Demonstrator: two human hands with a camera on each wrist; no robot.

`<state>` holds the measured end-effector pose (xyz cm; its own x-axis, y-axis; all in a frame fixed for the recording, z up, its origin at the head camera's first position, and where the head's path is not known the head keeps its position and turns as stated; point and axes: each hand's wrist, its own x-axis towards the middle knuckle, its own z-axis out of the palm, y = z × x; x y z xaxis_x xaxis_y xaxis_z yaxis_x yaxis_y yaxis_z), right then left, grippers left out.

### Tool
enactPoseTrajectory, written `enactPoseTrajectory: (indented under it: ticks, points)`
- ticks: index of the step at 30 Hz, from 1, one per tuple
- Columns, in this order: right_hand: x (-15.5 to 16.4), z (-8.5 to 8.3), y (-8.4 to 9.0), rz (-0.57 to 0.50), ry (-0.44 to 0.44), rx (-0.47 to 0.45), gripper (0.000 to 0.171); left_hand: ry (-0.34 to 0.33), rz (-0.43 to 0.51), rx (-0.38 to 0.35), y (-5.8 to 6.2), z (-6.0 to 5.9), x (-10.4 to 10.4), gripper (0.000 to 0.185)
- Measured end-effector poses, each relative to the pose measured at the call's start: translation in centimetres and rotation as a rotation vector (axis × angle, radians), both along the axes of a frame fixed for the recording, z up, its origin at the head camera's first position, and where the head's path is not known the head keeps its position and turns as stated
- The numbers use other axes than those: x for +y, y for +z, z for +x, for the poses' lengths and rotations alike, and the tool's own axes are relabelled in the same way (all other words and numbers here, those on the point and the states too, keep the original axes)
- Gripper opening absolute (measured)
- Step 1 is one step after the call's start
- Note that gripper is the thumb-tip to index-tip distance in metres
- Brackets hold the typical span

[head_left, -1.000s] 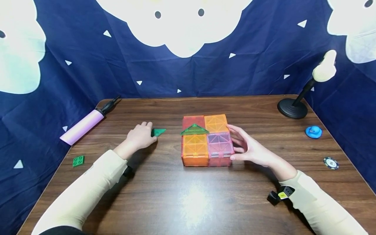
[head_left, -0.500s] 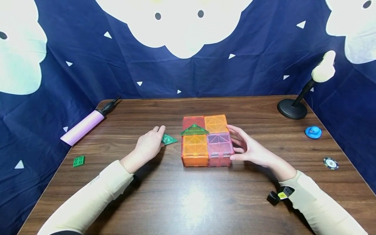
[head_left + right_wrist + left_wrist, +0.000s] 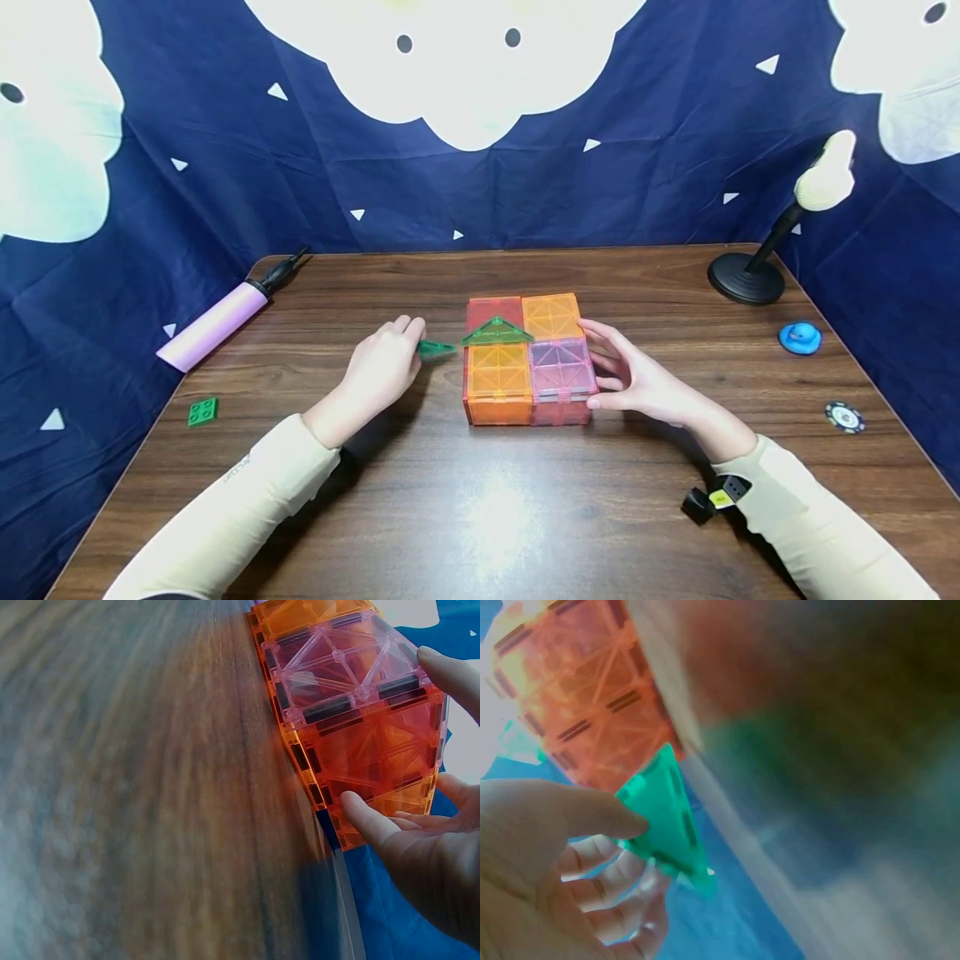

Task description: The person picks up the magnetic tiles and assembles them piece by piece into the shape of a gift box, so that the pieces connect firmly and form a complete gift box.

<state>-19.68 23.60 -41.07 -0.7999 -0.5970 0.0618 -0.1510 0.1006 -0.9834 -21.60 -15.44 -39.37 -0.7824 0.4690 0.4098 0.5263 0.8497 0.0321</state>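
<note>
My left hand (image 3: 384, 360) pinches a green triangular magnetic tile (image 3: 664, 817) between thumb and fingers. In the head view, this tile's tip points right, close to the left side of a block structure made of clear magnetic tiles. The structure has orange (image 3: 498, 371), red (image 3: 493, 310) and pink-purple (image 3: 562, 367) squares. Another green triangle tile (image 3: 497, 332) sits on its top left, tilted up. My right hand (image 3: 637, 375) is spread along the structure's right side, fingertips touching it. In the right wrist view, one fingertip (image 3: 356, 806) rests on the red side face.
A pink pump (image 3: 217, 325) lies at the far left, with a green toy brick (image 3: 202, 412) nearer. On the right are a microphone on a black stand (image 3: 746, 277), a blue rubber duck (image 3: 800, 337) and a poker chip (image 3: 845, 417). Blue cloth hangs behind the table.
My left hand has moved right with the green triangle tile, bringing it near the structure. The tile has turned in the fingers' grip and now looks narrower. My right hand stays put.
</note>
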Motion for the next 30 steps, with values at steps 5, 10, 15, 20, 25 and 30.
enactPoseTrajectory:
  ticks: [5,10,15,20,25,30]
  points:
    - [0.1,0.0,-0.1,-0.005,0.000,-0.003,0.102,-0.011,0.030,0.135,1.9,-0.2,0.8,0.021]
    - [0.2,0.1,-0.1,-0.011,-0.001,-0.002,0.102,-0.092,0.200,0.113,4.3,-0.4,2.8,0.020]
    - [0.2,0.2,-0.1,-0.018,0.002,-0.004,0.103,-0.208,0.285,0.098,5.5,-1.0,5.8,0.019]
    - [0.2,0.2,-0.2,-0.025,0.007,-0.007,0.103,-0.293,0.313,0.056,6.5,-1.4,9.0,0.014]
    - [0.2,0.0,-0.3,-0.027,0.010,0.003,0.102,-0.329,0.333,-0.065,7.3,-1.8,11.6,0.010]
    - [0.2,-0.1,-0.5,-0.040,0.019,0.019,0.100,-0.330,0.413,-0.252,7.5,-2.6,12.8,0.010]
